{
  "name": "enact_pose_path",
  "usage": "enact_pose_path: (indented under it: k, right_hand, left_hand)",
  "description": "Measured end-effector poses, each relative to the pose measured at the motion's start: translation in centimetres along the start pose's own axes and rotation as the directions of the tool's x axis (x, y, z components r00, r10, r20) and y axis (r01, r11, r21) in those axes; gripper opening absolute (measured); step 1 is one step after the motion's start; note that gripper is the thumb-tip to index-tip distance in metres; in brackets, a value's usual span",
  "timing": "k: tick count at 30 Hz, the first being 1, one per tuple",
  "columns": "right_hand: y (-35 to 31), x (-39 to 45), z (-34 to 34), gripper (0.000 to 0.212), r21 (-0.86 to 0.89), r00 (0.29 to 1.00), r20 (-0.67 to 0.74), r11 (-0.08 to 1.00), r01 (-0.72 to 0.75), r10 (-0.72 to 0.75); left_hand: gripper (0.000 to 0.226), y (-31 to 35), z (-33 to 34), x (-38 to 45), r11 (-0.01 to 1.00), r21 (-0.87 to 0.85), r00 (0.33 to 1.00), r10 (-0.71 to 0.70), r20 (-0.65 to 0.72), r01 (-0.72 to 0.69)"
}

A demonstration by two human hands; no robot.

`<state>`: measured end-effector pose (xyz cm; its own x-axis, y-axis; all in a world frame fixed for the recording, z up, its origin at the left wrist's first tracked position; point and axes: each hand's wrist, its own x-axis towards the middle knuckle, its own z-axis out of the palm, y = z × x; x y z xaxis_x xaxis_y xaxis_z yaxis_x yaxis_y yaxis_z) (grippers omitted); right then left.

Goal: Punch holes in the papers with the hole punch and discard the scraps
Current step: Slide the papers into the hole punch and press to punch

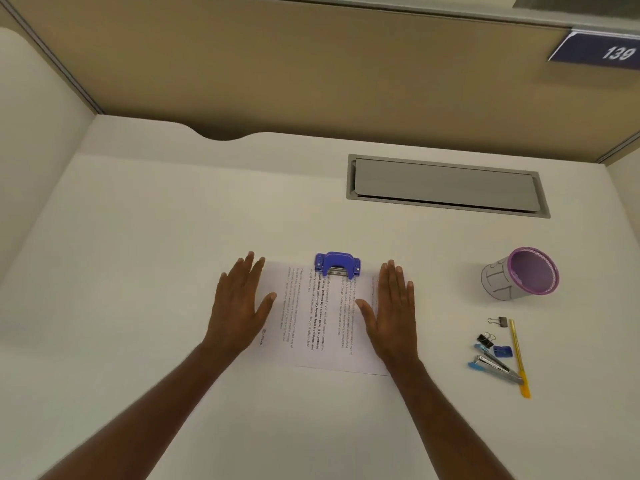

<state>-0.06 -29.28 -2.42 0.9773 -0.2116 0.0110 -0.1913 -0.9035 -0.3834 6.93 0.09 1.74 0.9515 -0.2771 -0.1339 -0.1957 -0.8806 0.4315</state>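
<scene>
While flat, left hand point(239, 303) and right hand point(391, 306) flank papers point(318, 327).

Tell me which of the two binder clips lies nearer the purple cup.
The silver-grey binder clip, lying beside the top end of the yellow pen, is nearer the purple cup. The black binder clip sits lower, next to the stapler.

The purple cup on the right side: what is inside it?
The purple cup leans toward the camera, so its mouth shows a purple inner wall and nothing lying in it. The deepest part of the bottom is shadowed, so small scraps there cannot be excluded.
</scene>
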Motion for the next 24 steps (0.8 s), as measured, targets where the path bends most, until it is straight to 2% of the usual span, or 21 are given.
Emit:
enact_pose_path:
  k: [3, 6, 8, 11, 14, 19, 24]
  right_hand:
    - [-0.3, -0.3, -2.5, 0.073, 0.159, 0.989, -0.113, 0.985, -0.073, 0.092]
    - [0.1, -1.4, -5.2, 0.056, 0.362, 0.934, -0.163, 0.900, -0.243, 0.318]
    - [0.7, -2.4, -6.4, 0.042, 0.433, 0.888, -0.166, 0.841, -0.325, 0.428]
    - [1.2, -4.1, -6.8, 0.035, 0.370, 0.852, -0.064, 0.805, -0.463, 0.520]
    - [0.7, -5.7, -6.1, 0.042, 0.326, 0.816, 0.053, 0.762, -0.559, 0.576]
    - [-0.4, -6.0, -5.4, 0.054, 0.308, 0.775, 0.076, 0.724, -0.617, 0.628]
    - [-1.0, -4.7, -5.2, 0.051, 0.345, 0.691, 0.110, 0.624, -0.701, 0.715]
  left_hand:
    - [0.065, 0.2, -0.1, -2.3, 0.997, 0.037, 0.998, 0.068, -0.005, -0.067]
    - [0.058, 1.1, 0.6, -3.7, 0.978, 0.119, 0.985, 0.174, 0.011, -0.174]
    - [0.053, 1.7, 1.2, -3.9, 0.969, 0.154, 0.981, 0.189, 0.042, -0.193]
    - [0.066, 2.4, 1.6, -3.6, 0.972, 0.178, 0.981, 0.126, 0.150, -0.153]
    - [0.073, 2.2, 1.9, -3.0, 0.962, 0.236, 0.974, 0.085, 0.210, -0.135]
    - [0.077, 1.9, 2.0, -2.7, 0.931, 0.330, 0.953, 0.058, 0.297, -0.159]
    - [0.075, 1.9, 2.4, -2.9, 0.911, 0.373, 0.947, 0.055, 0.317, -0.178]
